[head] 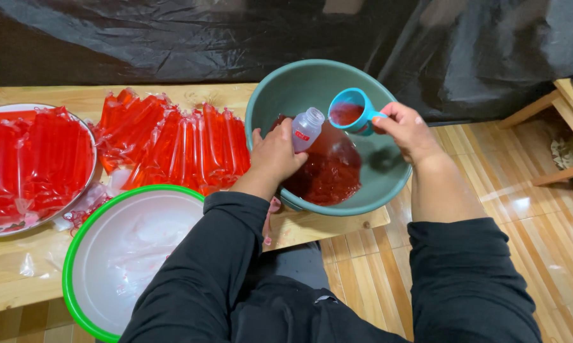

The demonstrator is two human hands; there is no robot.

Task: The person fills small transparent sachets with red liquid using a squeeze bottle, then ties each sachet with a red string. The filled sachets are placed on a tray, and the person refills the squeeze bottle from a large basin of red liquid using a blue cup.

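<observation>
My left hand grips a small clear plastic bottle, my right hand a round blue scoop of red liquid. Both hover over the smooth green basin of glossy red liquid on the wooden table.

**What the view hides or cuts off**

The left hand wraps the lower part of the small clear bottle, so the bottle's base is hidden. The right hand covers most of the blue scoop's handle. The left forearm crosses the green basin's near rim and hides part of the red liquid. The picture's left edge cuts off the plate of red packets; the bottom edge cuts off the green-rimmed white bowl. The bottle's label is too small to tell. The wooden furniture runs off the right edge.
</observation>
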